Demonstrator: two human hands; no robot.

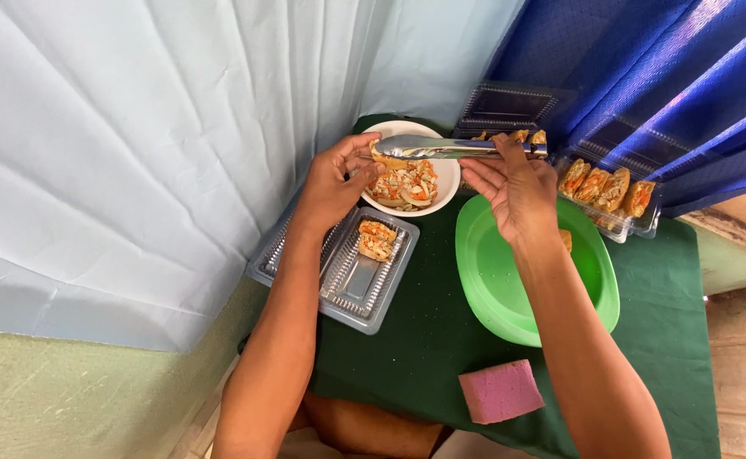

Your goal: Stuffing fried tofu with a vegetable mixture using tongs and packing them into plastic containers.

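Left hand (332,180): fingers curled around a filled pastry shell (384,158), pinching it at the near rim of the white bowl (449,183).
Right hand (516,183): closed on the handle end of the metal tongs (449,148), which lie level across the bowl with their tips meeting the shell.
Bowl: sits toward the far edge of the tabletop (424,340), holding a chopped orange-and-white filling (407,183).
Open tray (364,280): clear plastic, at the left edge of the tabletop, just under the left wrist; one filled piece (376,239) lies at its far end, the rest of the wells bare.
Packed tray (611,191): clear plastic, at the far right corner, with a row of filled pieces.
Green plate (500,280): right of the middle, under the right forearm; a bit of pastry shows at its far rim.
Pink sponge (500,391): near the front edge.
Step in hand: by the look of it, stuffing the shell with filling from the bowl.
Next move calls for: a steady grip on the shell, then a short carry down to the free wells of the open tray without spilling the filling.
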